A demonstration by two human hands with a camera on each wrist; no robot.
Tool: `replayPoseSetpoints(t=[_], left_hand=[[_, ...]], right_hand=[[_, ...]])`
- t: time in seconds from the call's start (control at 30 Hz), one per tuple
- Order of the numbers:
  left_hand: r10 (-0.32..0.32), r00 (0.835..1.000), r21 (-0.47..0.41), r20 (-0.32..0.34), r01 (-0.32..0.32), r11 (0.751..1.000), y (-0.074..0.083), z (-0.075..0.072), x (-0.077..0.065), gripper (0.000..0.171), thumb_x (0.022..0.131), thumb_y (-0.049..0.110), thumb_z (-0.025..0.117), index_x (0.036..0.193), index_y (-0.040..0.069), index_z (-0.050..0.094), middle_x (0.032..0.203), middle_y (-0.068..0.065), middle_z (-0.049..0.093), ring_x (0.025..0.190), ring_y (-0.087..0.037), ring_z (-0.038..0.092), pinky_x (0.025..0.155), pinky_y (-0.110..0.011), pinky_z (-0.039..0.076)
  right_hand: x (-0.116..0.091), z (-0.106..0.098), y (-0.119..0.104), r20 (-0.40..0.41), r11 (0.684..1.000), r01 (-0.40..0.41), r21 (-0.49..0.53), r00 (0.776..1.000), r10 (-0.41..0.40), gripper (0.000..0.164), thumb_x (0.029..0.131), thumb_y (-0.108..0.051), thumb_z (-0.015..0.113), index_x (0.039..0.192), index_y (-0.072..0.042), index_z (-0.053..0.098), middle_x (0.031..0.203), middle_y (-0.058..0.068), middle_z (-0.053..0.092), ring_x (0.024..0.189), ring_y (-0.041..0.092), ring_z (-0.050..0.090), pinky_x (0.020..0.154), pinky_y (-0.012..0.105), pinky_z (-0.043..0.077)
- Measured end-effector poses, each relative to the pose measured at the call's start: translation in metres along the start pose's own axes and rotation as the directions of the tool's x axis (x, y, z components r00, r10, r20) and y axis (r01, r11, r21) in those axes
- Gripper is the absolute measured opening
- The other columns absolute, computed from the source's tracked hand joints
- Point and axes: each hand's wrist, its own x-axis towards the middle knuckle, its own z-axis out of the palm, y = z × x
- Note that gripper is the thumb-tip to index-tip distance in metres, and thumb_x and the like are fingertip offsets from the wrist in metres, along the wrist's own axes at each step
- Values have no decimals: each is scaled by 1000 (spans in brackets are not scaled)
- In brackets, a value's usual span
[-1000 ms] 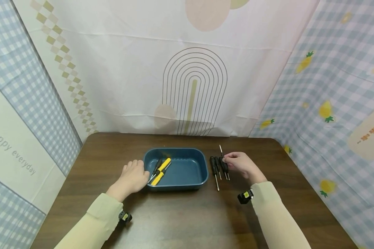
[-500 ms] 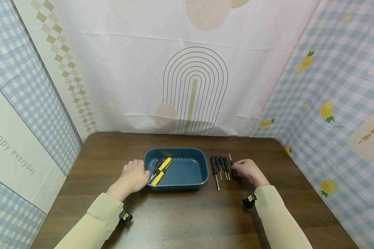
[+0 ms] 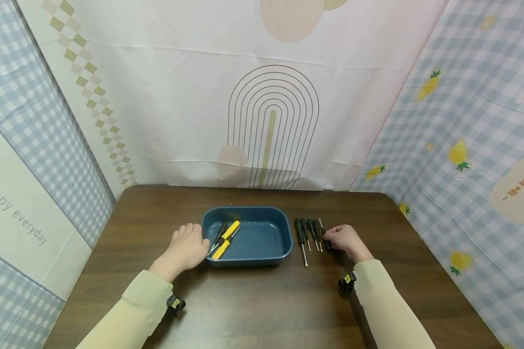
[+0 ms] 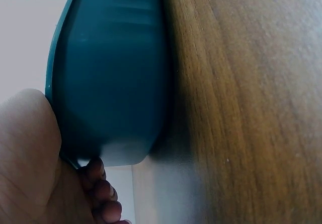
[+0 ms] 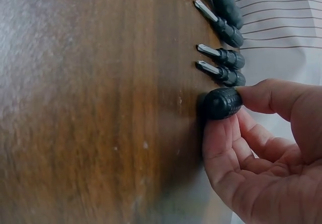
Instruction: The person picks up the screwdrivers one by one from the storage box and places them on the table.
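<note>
My right hand (image 3: pixel 346 240) pinches a small black screwdriver (image 5: pixel 222 103) between thumb and fingers, low at the tabletop. Its handle end faces me and its thin shaft points away in the head view. Just left of it lies a row of several black screwdrivers (image 3: pixel 300 231), their tips toward me. My left hand (image 3: pixel 186 247) grips the left rim of a blue rectangular bin (image 3: pixel 262 262), with the fingers curled at its edge in the left wrist view. Inside the bin, at its left end, yellow-and-black screwdrivers (image 3: pixel 230 231) lie beside a dark-handled one.
The brown wooden table (image 3: pixel 262 310) extends in front of both hands and to the right. A white printed cloth (image 3: pixel 179 97) hangs behind the table's far edge, and a checked cloth (image 3: pixel 471 121) hangs along the right side.
My right hand has carried the screwdriver from above the row to its right side and down to the table, then slightly left. My left hand has stayed on the bin.
</note>
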Motion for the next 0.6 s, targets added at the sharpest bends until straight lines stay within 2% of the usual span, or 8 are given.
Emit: replayPoseSetpoints(t=[0.4,0.6], left_hand=[[6,1000,0,-6,-6,1000,-1,-1,0,35,94,27,50,110,-4,50,93,-11,45,89,-30,40,79,-45,33],[10,1000,-6,1,-10,1000,-1,-1,0,35,94,28,49,110,-4,50,93,-11,45,89,-30,40,79,-44,33]], right_hand=[[0,2,-5,-11,999,4,-36,1000,-4,20,88,-8,65,95,10,68,99,15,66,87,22,63,74,35,54],[1,3,-7,-18,996,-28,-81,999,26,18,88,-9,65,93,8,69,96,12,65,80,19,62,73,35,53]])
